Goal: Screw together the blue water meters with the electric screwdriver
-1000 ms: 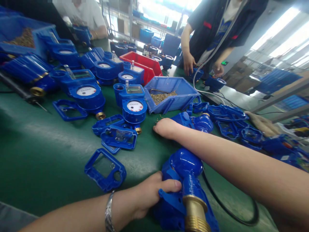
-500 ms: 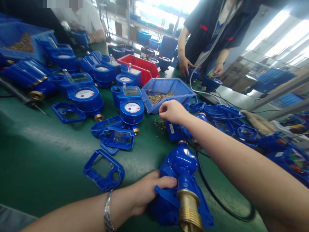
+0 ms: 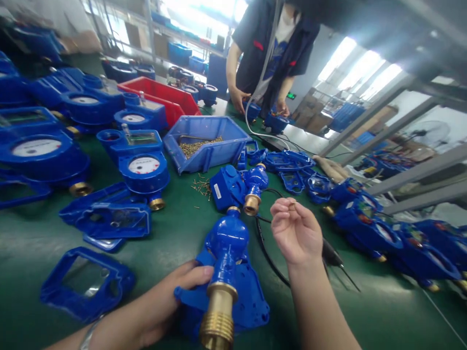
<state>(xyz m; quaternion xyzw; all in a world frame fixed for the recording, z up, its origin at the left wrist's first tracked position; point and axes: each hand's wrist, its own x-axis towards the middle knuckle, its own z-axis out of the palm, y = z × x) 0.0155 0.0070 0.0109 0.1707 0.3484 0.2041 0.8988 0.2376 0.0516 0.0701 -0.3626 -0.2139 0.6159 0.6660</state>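
Observation:
My left hand (image 3: pixel 171 296) grips a blue water meter (image 3: pixel 228 238), which lies face down on the green table with its brass threaded end toward me. The thumb presses on its side and the other fingers are mostly hidden. Raised to the right, my right hand (image 3: pixel 297 231) is pinched closed, palm up, on a small brass-coloured screw (image 3: pixel 292 206), only partly visible. Behind that wrist lies a black electric screwdriver (image 3: pixel 332 255) with a thin bit. Loose screws (image 3: pixel 202 186) are scattered beside a second overturned water meter (image 3: pixel 228 187).
A blue bin (image 3: pixel 215 158) of screws stands before a red bin (image 3: pixel 156 95). Upright meters (image 3: pixel 144 170) and blue cover frames (image 3: pixel 87 282) fill the left; more covers (image 3: pixel 288 163) and opened meters (image 3: pixel 368 223) line the right. A co-worker (image 3: pixel 270 53) handles meters opposite. A black cable (image 3: pixel 268 257) curves nearby.
My right hand has moved from the loose screws by the bin back toward me and right, turning palm up. The view has swung right, revealing the screwdriver; my left hand still grips the meter.

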